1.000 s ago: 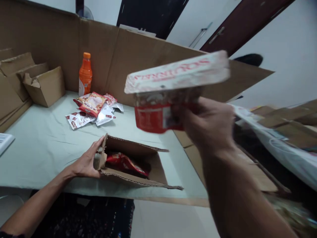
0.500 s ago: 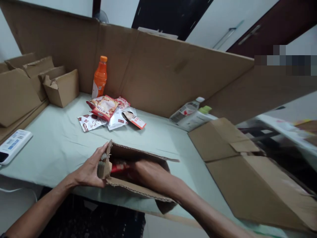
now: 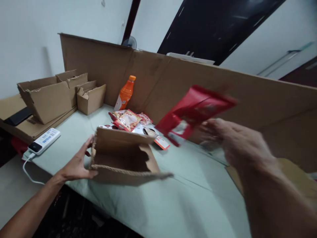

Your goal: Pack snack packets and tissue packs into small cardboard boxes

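Note:
A red snack packet (image 3: 190, 110) is raised above the table on the right side, a bit blurred, with my right hand (image 3: 235, 142) closed on its lower right edge. On the left, my left hand (image 3: 80, 162) grips the near end of a small open cardboard box (image 3: 119, 175), thumb along the front wall and fingers behind the end. The box is tilted with its opening towards me, and nothing shows inside. Behind it lies a pile of snack packets (image 3: 128, 119) in red and white. An orange drink bottle (image 3: 125, 93) stands at the back of the pile.
Several cardboard boxes (image 3: 51, 99) stand at the left, by a white power bank (image 3: 47, 140) with a cable. A tall cardboard wall (image 3: 158, 76) closes off the back. At the right lies another brown cardboard piece (image 3: 292, 172), partly behind my forearm.
My right hand has come out of the box with the red packet and lifted it up to the right. My left hand still holds the box, now tilted further. The view has turned left.

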Demonstrator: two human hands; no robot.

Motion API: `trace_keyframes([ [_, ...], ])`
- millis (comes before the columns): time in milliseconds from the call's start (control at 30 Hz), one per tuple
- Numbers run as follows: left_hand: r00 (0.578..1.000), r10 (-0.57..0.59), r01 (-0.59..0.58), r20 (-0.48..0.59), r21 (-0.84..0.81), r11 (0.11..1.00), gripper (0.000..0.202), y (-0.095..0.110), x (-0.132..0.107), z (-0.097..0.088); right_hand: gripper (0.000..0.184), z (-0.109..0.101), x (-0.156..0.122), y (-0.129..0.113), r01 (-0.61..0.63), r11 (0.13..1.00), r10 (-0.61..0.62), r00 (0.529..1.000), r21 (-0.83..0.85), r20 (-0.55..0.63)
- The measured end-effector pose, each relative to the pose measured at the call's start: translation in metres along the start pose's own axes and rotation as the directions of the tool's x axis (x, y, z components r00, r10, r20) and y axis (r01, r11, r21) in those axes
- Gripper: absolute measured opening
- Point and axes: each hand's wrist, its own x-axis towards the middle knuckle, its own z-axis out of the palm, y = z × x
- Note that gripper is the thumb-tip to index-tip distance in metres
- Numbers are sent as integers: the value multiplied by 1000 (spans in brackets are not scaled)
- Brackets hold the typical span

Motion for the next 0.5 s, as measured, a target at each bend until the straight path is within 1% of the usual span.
trace_keyframes([
  [67,987,-21,31,-158,61,998,117,-4,2,-28,51,16,1,19,-67,996,67,998,51,11],
  [100,967,-25,52,-254,101,994,119,-8,5,-41,53,21,-4,29,-87,994,85,996,61,32],
  [133,935,-21,76,-354,141,987,121,-14,10,-54,56,24,-11,39,-91,995,87,993,43,82],
  [200,845,5,133,-535,218,967,126,-27,24,-75,60,27,-30,59,-110,994,111,973,-15,203],
  [267,739,47,203,-672,288,936,128,-39,39,-90,65,26,-51,76,-135,988,151,942,-71,300],
  [300,692,68,239,-718,317,918,127,-44,46,-94,66,25,-62,83,-153,985,173,928,-84,329],
  [333,656,83,272,-750,338,901,125,-48,53,-97,65,24,-71,89,-175,981,193,920,-83,342],
  [367,630,90,301,-771,349,887,124,-51,59,-99,63,23,-80,95,-197,978,210,915,-73,346],
  [400,615,85,325,-784,351,878,125,-54,64,-100,61,21,-88,101,-219,974,226,911,-59,344],
  [500,594,21,411,-804,326,851,131,-63,78,-102,57,15,-109,118,-277,960,271,905,-29,330],
])
